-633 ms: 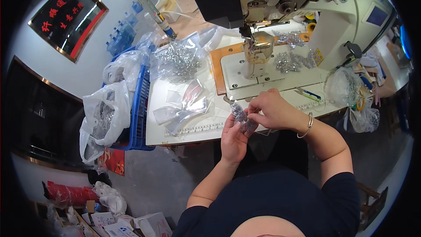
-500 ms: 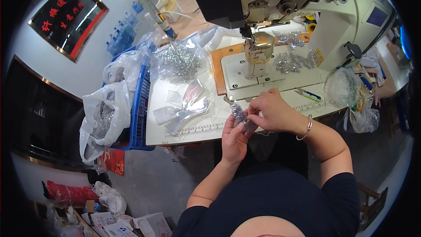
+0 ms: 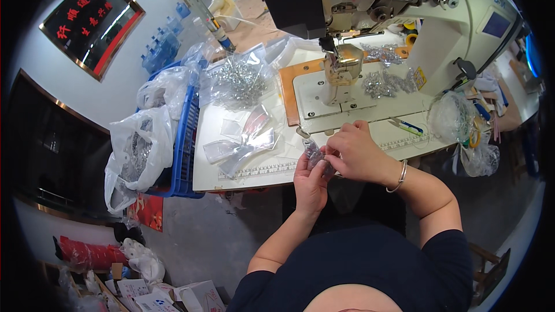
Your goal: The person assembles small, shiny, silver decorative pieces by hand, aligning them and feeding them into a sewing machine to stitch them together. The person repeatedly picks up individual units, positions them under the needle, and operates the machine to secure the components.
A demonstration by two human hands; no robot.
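Near the middle of the frame, a person holds a small clear bag (image 3: 315, 153) with shiny bits inside, just over the front edge of the white bench (image 3: 243, 170). The left hand (image 3: 311, 182) is cupped under the small clear bag, with its fingers curled up around it. The right hand (image 3: 355, 153) comes in from the right and pinches the top of the bag with its fingertips. The two hands touch each other around it.

To do this well, I think the left hand should keep the bag upright so no shiny bits spill out. The right hand should pinch only the top edge and press along it slowly. Holding the bag over the bench is smart, because anything that drops lands there and not on the floor.

Just left of the hands lie some empty flat clear bags (image 3: 245, 138). Higher up sits a big bag of silver bits (image 3: 237, 81). The sewing machine (image 3: 404, 11) fills the upper right of the frame, with a loose pile of silver bits (image 3: 384, 82) on its flat base. A blue crate (image 3: 185, 133) with white plastic sacks (image 3: 139, 150) stands at the left. A silver bangle (image 3: 399, 176) is on the right wrist.
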